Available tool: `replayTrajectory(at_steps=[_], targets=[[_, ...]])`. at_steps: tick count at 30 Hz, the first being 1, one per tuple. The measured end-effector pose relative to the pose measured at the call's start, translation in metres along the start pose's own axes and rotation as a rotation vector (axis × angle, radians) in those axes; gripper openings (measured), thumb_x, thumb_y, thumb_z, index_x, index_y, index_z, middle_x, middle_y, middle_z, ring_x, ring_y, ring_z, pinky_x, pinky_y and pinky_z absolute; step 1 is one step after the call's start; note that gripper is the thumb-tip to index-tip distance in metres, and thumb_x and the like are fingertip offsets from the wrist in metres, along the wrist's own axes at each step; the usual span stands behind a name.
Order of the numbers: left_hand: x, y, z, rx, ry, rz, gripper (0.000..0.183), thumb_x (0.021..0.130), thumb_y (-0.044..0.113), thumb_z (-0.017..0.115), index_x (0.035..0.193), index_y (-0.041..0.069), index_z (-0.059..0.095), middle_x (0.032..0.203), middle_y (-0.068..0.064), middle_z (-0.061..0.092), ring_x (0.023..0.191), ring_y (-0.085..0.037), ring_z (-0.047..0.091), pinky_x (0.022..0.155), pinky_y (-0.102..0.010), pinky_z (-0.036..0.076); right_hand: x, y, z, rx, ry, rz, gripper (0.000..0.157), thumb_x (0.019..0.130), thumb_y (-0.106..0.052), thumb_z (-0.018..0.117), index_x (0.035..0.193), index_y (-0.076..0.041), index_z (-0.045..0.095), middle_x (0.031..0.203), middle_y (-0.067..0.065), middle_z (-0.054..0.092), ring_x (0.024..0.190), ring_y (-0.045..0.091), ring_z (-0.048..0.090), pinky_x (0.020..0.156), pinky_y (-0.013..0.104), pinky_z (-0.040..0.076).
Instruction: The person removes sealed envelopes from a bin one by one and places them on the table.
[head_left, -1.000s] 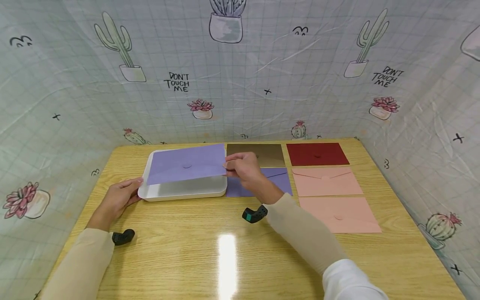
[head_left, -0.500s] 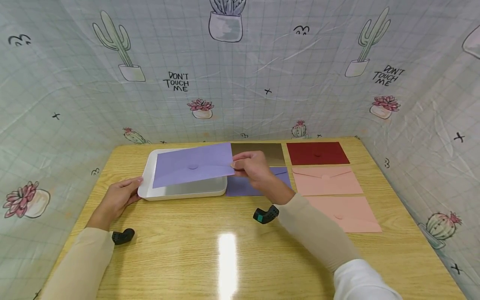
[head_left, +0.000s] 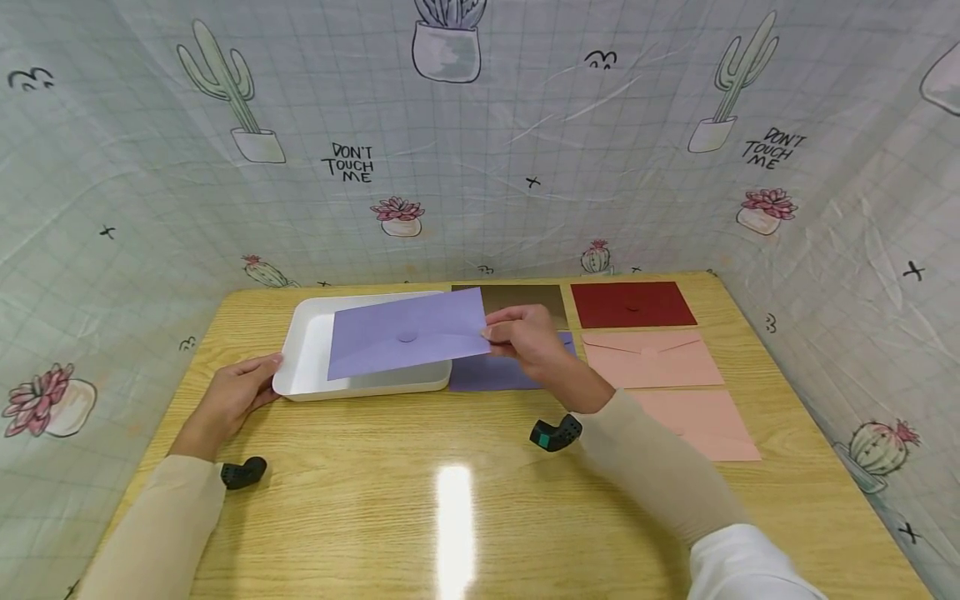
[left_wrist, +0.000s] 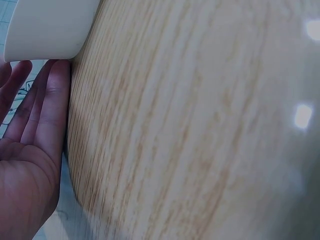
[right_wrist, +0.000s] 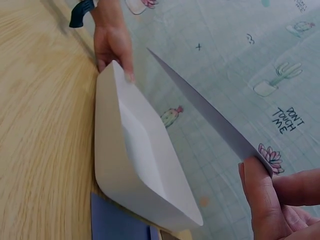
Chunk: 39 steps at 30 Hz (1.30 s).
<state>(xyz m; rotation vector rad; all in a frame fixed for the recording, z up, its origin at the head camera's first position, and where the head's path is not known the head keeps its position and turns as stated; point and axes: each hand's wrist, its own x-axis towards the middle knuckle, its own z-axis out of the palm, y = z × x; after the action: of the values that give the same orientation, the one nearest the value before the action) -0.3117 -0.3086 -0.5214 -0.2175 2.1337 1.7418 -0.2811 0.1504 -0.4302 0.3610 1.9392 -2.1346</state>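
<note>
My right hand point(head_left: 531, 337) pinches the right end of a purple envelope point(head_left: 405, 335) between thumb and fingers. The envelope hangs raised and slightly tilted over the white tray point(head_left: 300, 367), partly past its right side. In the right wrist view, the envelope point(right_wrist: 200, 107) appears nearly edge-on, apart from the tray point(right_wrist: 107, 140). My left hand point(head_left: 238, 396) grips the tray's near left corner, thumb at the rim. The left wrist view has that hand's fingers point(left_wrist: 55, 95) against the tray's outer wall point(left_wrist: 50, 30). Under my right hand lies a second purple envelope point(head_left: 487, 375), partly covered.
A brown envelope point(head_left: 528, 302) lies behind the second purple one. To the right, a dark red envelope point(head_left: 633, 304) and two pink envelopes point(head_left: 652, 358) form a column. The wooden table point(head_left: 360, 500) meets a cactus-print curtain point(head_left: 480, 192) at the back and sides.
My right hand has moved right, carrying the purple envelope with it, so more of the tray's left inside shows. My left hand stays at the tray's corner.
</note>
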Motion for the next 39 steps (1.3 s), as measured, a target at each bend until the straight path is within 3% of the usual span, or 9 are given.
replayTrajectory(at_steps=[4, 8, 11, 13, 16, 20, 26, 33, 39], targets=[[0.001, 0.001, 0.000, 0.035, 0.007, -0.017, 0.078, 0.104, 0.046, 0.061, 0.159, -0.003, 0.035, 0.105, 0.030, 0.058, 0.093, 0.013, 0.064, 0.084, -0.014, 0.059, -0.004, 0.000, -0.010, 0.009, -0.011, -0.005, 0.023, 0.095, 0.007, 0.065, 0.117, 0.014, 0.066, 0.079, 0.002, 0.068, 0.060, 0.011, 0.061, 0.060, 0.021, 0.058], [0.002, 0.001, -0.001, 0.052, 0.013, -0.031, 0.078, 0.105, 0.047, 0.059, 0.160, -0.002, 0.033, 0.127, 0.011, 0.060, 0.093, 0.014, 0.063, 0.085, -0.014, 0.059, -0.008, 0.000, -0.021, -0.003, -0.024, -0.012, 0.024, 0.096, 0.006, 0.064, 0.118, 0.014, 0.065, 0.081, 0.001, 0.068, 0.061, 0.011, 0.062, 0.062, 0.021, 0.059], [0.003, 0.000, -0.001, 0.065, 0.013, -0.034, 0.078, 0.105, 0.047, 0.056, 0.160, -0.002, 0.032, 0.152, -0.011, 0.049, 0.093, 0.015, 0.062, 0.085, -0.014, 0.059, -0.010, -0.001, -0.028, -0.008, -0.026, -0.016, 0.025, 0.095, 0.006, 0.064, 0.119, 0.015, 0.064, 0.080, 0.001, 0.068, 0.061, 0.010, 0.062, 0.062, 0.021, 0.059], [0.003, 0.001, -0.001, 0.069, 0.013, -0.033, 0.077, 0.106, 0.047, 0.056, 0.160, -0.002, 0.032, 0.157, -0.015, 0.044, 0.093, 0.016, 0.061, 0.085, -0.013, 0.059, -0.011, 0.000, -0.032, -0.012, -0.023, -0.013, 0.026, 0.095, 0.005, 0.065, 0.120, 0.015, 0.064, 0.079, 0.000, 0.068, 0.061, 0.010, 0.061, 0.062, 0.021, 0.059], [0.001, 0.002, 0.000, 0.045, 0.006, -0.027, 0.079, 0.105, 0.047, 0.058, 0.160, -0.003, 0.032, 0.142, -0.004, 0.060, 0.093, 0.015, 0.063, 0.084, -0.014, 0.059, -0.013, 0.000, -0.039, -0.022, -0.020, -0.010, 0.027, 0.096, 0.005, 0.064, 0.121, 0.015, 0.063, 0.079, 0.000, 0.068, 0.062, 0.010, 0.061, 0.061, 0.021, 0.059], [-0.001, 0.003, -0.001, -0.025, -0.015, -0.015, 0.071, 0.102, 0.045, 0.064, 0.157, 0.006, 0.045, 0.106, 0.030, 0.065, 0.092, 0.012, 0.066, 0.082, -0.014, 0.059, -0.016, 0.001, -0.047, -0.048, -0.020, -0.012, 0.028, 0.097, 0.005, 0.063, 0.123, 0.015, 0.062, 0.082, 0.000, 0.068, 0.064, 0.010, 0.062, 0.063, 0.020, 0.059], [-0.003, 0.004, -0.002, -0.076, -0.022, -0.002, 0.029, 0.101, 0.043, 0.067, 0.126, 0.031, 0.073, 0.100, 0.031, 0.068, 0.091, 0.010, 0.067, 0.080, -0.015, 0.060, -0.021, 0.003, -0.057, -0.059, -0.016, -0.011, 0.028, 0.097, 0.005, 0.063, 0.123, 0.015, 0.062, 0.083, 0.000, 0.069, 0.063, 0.010, 0.063, 0.063, 0.021, 0.060], [-0.002, 0.004, -0.001, -0.038, -0.010, -0.003, 0.054, 0.100, 0.045, 0.067, 0.146, 0.018, 0.061, 0.100, 0.032, 0.066, 0.091, 0.011, 0.067, 0.080, -0.015, 0.059, -0.026, 0.003, -0.067, -0.055, -0.025, -0.017, 0.027, 0.097, 0.004, 0.063, 0.122, 0.015, 0.062, 0.085, 0.000, 0.068, 0.062, 0.009, 0.063, 0.064, 0.021, 0.061], [-0.003, 0.003, -0.001, -0.034, -0.011, 0.001, 0.057, 0.100, 0.045, 0.067, 0.148, 0.016, 0.059, 0.100, 0.033, 0.066, 0.092, 0.010, 0.067, 0.080, -0.015, 0.059, -0.030, 0.005, -0.075, -0.058, -0.021, -0.012, 0.026, 0.098, 0.004, 0.063, 0.121, 0.016, 0.061, 0.086, -0.001, 0.069, 0.064, 0.008, 0.066, 0.065, 0.020, 0.061]])
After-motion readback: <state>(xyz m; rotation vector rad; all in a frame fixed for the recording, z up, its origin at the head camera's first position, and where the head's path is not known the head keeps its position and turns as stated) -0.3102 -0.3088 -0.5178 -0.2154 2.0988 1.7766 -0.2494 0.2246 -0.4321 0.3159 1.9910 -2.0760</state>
